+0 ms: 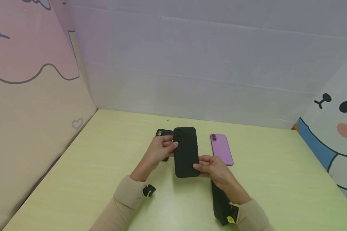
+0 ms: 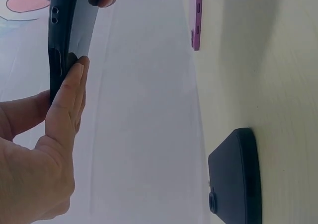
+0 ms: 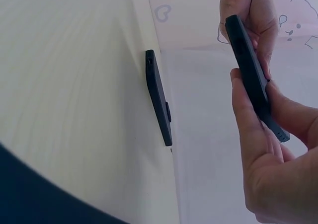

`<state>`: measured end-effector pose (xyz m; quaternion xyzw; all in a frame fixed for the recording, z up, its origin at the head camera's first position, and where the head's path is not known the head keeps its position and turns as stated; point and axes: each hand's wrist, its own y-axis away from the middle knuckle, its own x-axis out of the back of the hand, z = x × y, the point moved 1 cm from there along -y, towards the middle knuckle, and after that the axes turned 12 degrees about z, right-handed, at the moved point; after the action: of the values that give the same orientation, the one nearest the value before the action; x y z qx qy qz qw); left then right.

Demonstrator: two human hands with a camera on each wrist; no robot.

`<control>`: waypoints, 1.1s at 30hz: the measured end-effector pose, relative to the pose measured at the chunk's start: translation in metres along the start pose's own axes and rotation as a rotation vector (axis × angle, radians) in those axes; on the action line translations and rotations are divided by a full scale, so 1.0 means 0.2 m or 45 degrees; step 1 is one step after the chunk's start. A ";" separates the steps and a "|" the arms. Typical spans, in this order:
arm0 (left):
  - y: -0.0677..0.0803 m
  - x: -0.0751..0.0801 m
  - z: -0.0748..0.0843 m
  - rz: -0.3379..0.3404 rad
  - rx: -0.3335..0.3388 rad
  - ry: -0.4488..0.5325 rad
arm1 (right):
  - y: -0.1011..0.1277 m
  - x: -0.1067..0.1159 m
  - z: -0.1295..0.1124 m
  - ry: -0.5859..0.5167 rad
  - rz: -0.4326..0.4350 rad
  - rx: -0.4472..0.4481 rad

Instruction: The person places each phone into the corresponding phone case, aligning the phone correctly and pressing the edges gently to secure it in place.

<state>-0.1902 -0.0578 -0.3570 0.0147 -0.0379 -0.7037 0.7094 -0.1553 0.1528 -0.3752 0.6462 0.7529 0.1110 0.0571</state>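
Note:
Both hands hold up a phone in a black case [image 1: 186, 154], its back and camera corner facing the head view. My left hand [image 1: 159, 149] pinches the upper left edge, thumb on the back. On the lower right edge, my right hand [image 1: 215, 168] grips it between thumb and fingers. The left wrist view shows the side cutouts of the held phone [image 2: 58, 40] and a glossy front. The right wrist view catches the held phone [image 3: 251, 70] edge-on, raised off the table.
Behind my left hand lies another black phone or case [image 1: 164, 132], partly hidden. A pink phone [image 1: 222, 149] lies back right. Beneath my right forearm is a long black object [image 1: 219, 205], partly covered. The pale yellow table [image 1: 104, 154] meets a light wall [image 1: 205, 70] behind.

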 end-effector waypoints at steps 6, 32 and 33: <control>0.00 0.00 0.00 0.065 0.019 0.021 | -0.01 0.00 0.00 -0.047 -0.077 0.029; -0.01 -0.01 -0.01 0.160 -0.028 -0.054 | -0.01 -0.01 -0.02 -0.022 -0.132 0.091; 0.00 -0.02 -0.01 0.155 -0.028 -0.045 | -0.01 -0.01 -0.02 -0.017 -0.112 0.091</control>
<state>-0.1905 -0.0542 -0.3598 -0.0078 -0.0436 -0.6597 0.7502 -0.1579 0.1497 -0.3724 0.6149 0.7836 0.0771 0.0439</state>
